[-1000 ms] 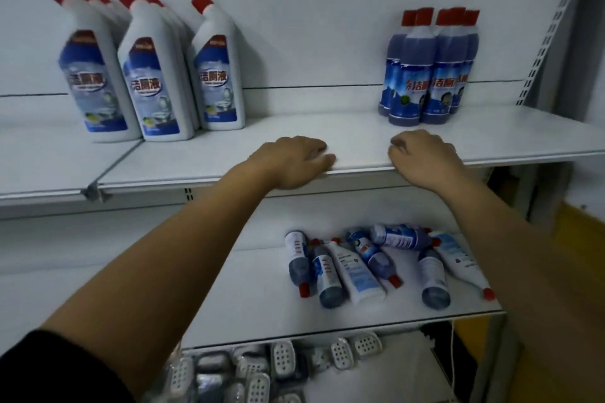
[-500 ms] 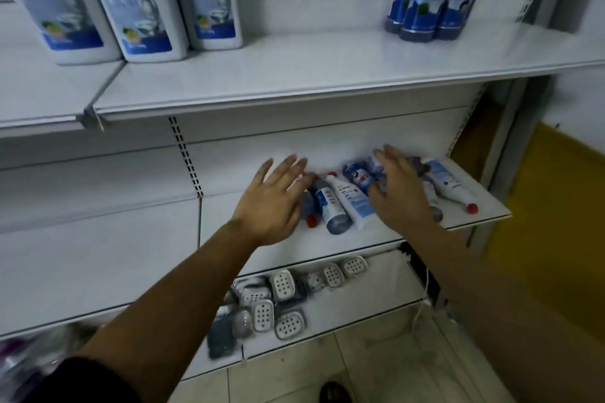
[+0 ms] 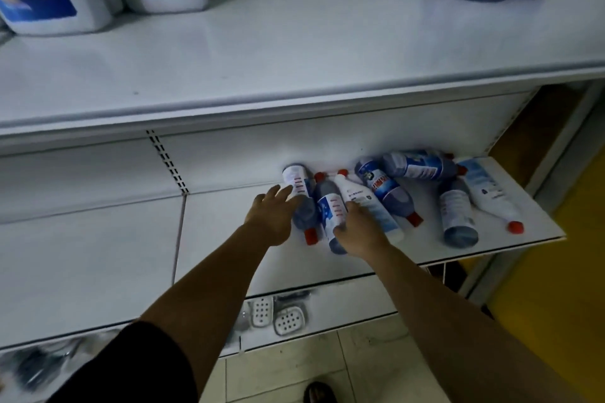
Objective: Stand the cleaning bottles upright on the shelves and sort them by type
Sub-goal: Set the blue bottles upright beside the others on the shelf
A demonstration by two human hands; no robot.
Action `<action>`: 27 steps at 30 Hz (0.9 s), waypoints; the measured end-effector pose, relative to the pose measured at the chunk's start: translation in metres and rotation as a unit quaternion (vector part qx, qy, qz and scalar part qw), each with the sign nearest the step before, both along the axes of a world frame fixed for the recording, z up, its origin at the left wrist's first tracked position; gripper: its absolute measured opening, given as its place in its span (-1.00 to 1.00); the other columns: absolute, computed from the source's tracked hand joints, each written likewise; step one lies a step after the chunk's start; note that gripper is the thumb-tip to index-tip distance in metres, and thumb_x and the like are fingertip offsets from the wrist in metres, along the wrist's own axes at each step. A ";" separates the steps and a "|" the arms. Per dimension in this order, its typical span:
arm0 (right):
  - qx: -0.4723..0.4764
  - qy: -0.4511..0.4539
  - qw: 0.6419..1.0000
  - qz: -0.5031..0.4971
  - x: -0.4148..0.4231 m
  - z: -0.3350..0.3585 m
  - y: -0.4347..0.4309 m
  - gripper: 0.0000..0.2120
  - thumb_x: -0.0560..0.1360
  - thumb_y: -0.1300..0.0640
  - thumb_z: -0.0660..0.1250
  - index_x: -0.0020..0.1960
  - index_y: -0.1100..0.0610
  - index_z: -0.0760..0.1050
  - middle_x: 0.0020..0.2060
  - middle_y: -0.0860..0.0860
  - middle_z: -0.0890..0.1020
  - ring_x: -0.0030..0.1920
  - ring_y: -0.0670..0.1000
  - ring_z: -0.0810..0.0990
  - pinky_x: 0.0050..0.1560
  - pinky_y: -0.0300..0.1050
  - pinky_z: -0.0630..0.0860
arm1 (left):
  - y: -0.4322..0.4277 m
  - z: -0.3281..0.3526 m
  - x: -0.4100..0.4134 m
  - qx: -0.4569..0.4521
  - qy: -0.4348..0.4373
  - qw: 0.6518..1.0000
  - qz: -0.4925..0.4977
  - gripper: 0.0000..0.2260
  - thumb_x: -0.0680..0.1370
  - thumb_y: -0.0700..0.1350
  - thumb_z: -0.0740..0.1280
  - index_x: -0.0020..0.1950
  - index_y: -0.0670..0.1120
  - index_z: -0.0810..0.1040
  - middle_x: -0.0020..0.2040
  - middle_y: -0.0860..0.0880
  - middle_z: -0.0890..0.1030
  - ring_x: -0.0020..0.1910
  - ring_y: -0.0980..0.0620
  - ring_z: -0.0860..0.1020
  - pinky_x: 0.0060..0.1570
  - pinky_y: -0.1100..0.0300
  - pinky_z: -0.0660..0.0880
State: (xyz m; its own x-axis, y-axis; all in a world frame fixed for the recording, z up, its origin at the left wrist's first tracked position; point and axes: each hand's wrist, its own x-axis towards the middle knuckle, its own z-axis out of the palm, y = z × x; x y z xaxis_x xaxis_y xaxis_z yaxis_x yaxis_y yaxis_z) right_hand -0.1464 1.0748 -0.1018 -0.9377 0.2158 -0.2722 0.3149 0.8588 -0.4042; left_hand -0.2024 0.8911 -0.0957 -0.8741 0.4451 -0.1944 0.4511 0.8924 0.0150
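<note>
Your left hand (image 3: pixel 275 214) is released, its fingers spread and the tips touching the leftmost blue bottle (image 3: pixel 297 185). Your right hand (image 3: pixel 358 232) lies over the lower body of a white bottle (image 3: pixel 365 203); I cannot tell whether it actually grips.

These bottles and the other bottles (image 3: pixel 456 213) lie flat in a jumble toward the right end of the lower shelf (image 3: pixel 229 239). They look like stiff plastic, probably filled and fairly weighty. The glossy labels may slip and the round bodies may roll, so take each one around its mid-body, not by the red cap.

Two bottles lie close to the front edge, near the right corner. The left side of the shelf is bare. The upper shelf (image 3: pixel 294 52) overhangs, so draw each bottle forward before you lift it.
</note>
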 end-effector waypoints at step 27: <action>-0.491 0.016 0.846 -0.210 -0.009 0.031 0.004 -0.65 0.41 0.10 0.46 0.16 0.12 0.51 -0.04 0.11 0.69 -0.04 0.13 0.68 0.04 0.14 0.63 | -0.002 0.025 0.002 0.581 -0.240 0.747 0.217 -0.46 0.48 0.01 0.49 0.39 -0.02 0.37 0.23 -0.07 0.56 0.18 -0.07 0.56 0.16 0.03 0.55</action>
State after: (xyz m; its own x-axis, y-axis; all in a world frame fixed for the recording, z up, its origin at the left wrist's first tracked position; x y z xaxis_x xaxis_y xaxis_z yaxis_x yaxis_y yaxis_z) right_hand -0.1549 1.0788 -0.0710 -0.8451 0.2163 -0.4888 0.4837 -0.0797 -0.8716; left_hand -0.2007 0.8887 -0.0705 -0.9391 0.2510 -0.2349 -0.1834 0.2122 0.9599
